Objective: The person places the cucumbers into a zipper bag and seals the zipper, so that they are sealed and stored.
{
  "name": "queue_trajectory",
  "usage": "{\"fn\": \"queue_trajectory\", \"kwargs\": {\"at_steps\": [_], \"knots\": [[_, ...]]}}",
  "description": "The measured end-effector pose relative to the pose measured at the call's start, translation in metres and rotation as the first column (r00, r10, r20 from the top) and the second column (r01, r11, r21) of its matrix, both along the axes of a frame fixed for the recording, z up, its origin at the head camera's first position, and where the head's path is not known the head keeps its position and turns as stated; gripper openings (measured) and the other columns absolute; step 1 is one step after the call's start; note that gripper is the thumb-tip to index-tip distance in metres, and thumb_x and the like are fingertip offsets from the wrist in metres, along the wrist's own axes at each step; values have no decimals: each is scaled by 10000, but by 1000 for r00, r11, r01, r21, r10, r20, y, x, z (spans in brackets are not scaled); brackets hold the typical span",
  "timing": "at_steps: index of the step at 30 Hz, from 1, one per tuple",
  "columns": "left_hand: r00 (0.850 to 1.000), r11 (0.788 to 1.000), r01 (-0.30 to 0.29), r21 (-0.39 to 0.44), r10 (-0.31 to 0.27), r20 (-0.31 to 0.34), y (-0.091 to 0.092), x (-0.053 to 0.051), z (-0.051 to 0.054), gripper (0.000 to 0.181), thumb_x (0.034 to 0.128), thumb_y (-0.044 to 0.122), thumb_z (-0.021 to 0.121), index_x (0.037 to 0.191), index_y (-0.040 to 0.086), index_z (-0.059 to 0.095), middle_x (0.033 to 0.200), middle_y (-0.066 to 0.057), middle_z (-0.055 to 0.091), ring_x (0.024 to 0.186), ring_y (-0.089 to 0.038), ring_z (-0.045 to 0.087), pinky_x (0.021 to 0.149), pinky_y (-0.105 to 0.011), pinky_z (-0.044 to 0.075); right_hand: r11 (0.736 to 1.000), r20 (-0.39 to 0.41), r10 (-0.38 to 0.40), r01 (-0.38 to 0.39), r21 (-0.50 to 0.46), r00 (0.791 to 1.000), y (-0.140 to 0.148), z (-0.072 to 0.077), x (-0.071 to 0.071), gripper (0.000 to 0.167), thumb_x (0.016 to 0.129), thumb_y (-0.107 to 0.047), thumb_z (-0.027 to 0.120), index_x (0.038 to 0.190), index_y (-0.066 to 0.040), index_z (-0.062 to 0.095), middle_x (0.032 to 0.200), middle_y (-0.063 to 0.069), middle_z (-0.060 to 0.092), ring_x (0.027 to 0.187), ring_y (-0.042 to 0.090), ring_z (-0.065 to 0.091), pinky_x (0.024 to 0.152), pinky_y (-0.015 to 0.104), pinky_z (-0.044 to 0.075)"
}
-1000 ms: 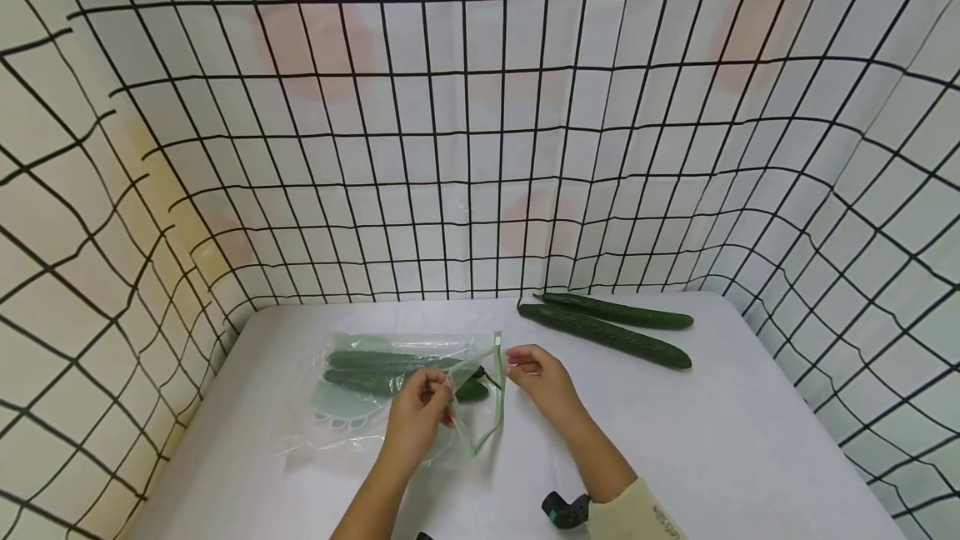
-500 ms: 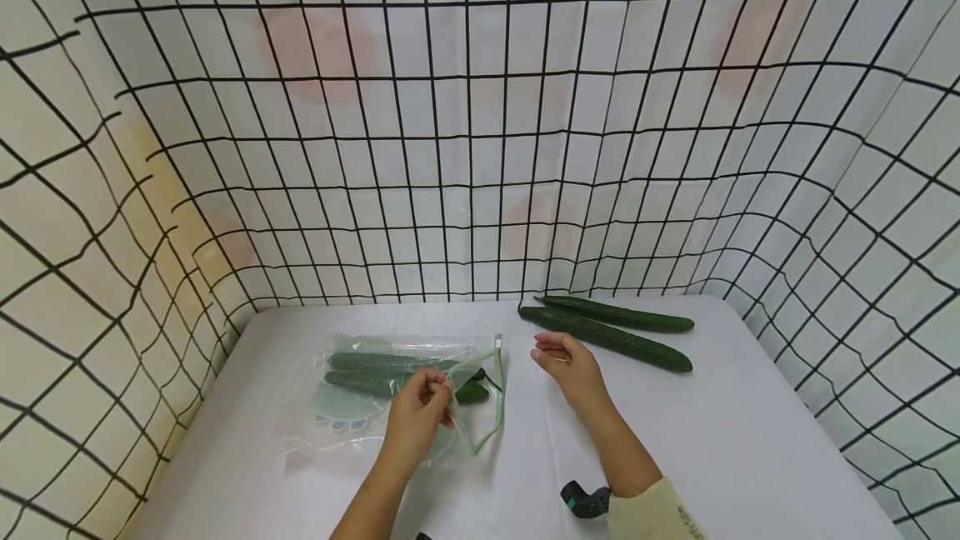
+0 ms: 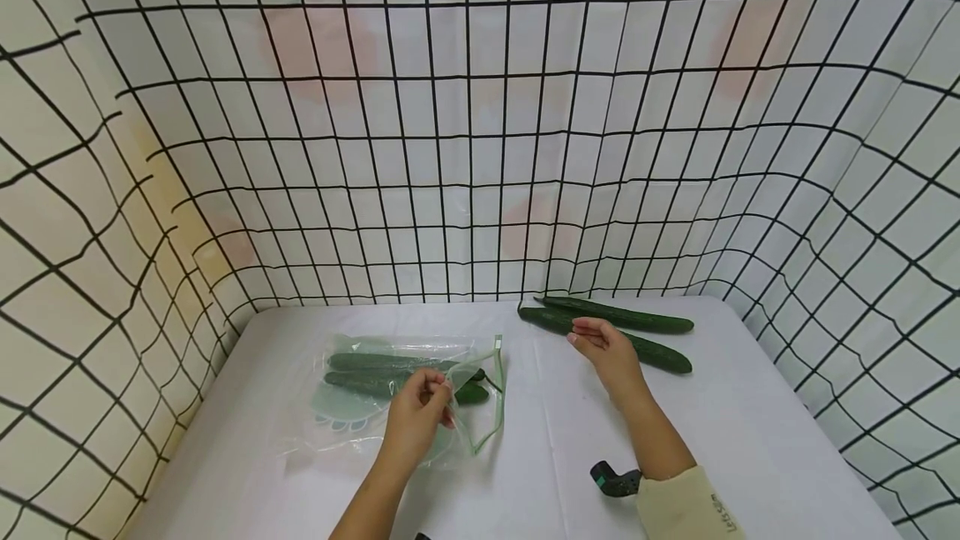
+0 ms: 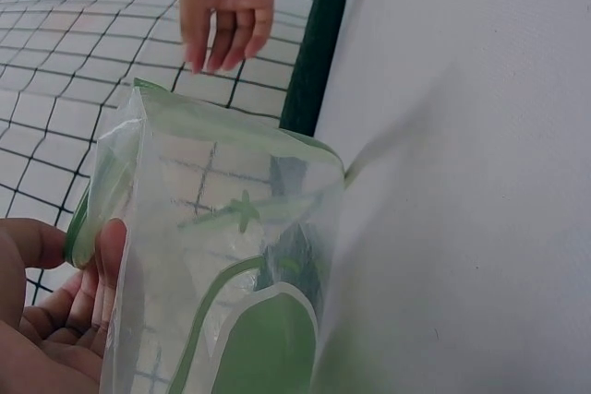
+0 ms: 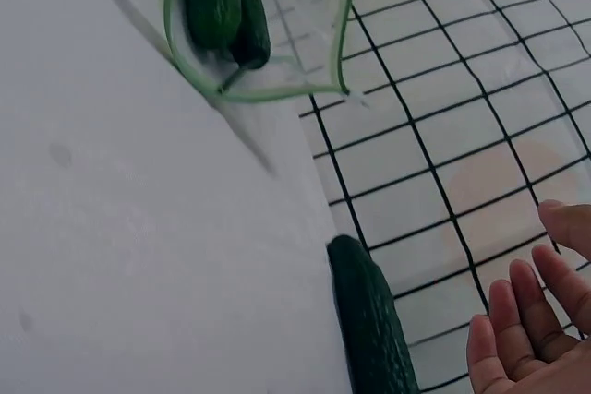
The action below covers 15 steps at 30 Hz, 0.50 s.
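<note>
A clear zip bag [image 3: 352, 419] with a green-edged mouth lies on the left of the table, two cucumbers [image 3: 472, 393] inside. My left hand [image 3: 416, 419] pinches the edge of its mouth between thumb and finger, as the left wrist view shows on the green strip [image 4: 74, 232]. The mouth gapes toward the right. My right hand [image 3: 615, 361] holds nothing; its fingers are loosely bent in the right wrist view. In the head view it covers part of the nearer loose cucumber [image 3: 660, 354]. A second loose cucumber [image 3: 637, 317] lies just behind that one.
A black wire grid [image 3: 468, 190] stands along the back and sides of the white-covered table [image 3: 750, 440], with patterned cloth behind it. A black device [image 3: 617, 482] sits at my right sleeve [image 3: 686, 507].
My right hand has moved away from the bag's mouth, rightward and slightly back, to the loose cucumbers. My left hand and the bag stay where they were.
</note>
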<state>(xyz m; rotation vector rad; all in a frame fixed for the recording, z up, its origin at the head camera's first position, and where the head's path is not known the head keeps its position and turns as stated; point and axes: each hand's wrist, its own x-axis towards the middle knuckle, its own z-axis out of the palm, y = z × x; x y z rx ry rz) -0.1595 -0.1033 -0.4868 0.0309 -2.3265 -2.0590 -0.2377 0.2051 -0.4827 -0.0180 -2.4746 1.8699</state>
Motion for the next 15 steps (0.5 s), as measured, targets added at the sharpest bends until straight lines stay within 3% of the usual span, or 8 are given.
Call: {"fn": "queue_trajectory", "kwargs": {"at_steps": [12,15], "knots": [[999,999,-28,29,28,16,3,0,0,133,982,114,633,1063,12,603,855,-89,597,617,-143,609,566,-275,609,995,2,-65,65,76,998,39,0,-13,539,974,-417,660,1405,-116,536,1458,153,535,1057,-96,551,871,43,491],[1000,999,-25,29,25,15,3,0,0,133,979,108,635,1058,6,601,848,-88,592,615,-143,608,564,-270,607,994,4,-74,74,82,997,48,-2,-16,533,982,-375,662,1416,-96,530,1461,171,527,1111,-34,565,871,37,490]]}}
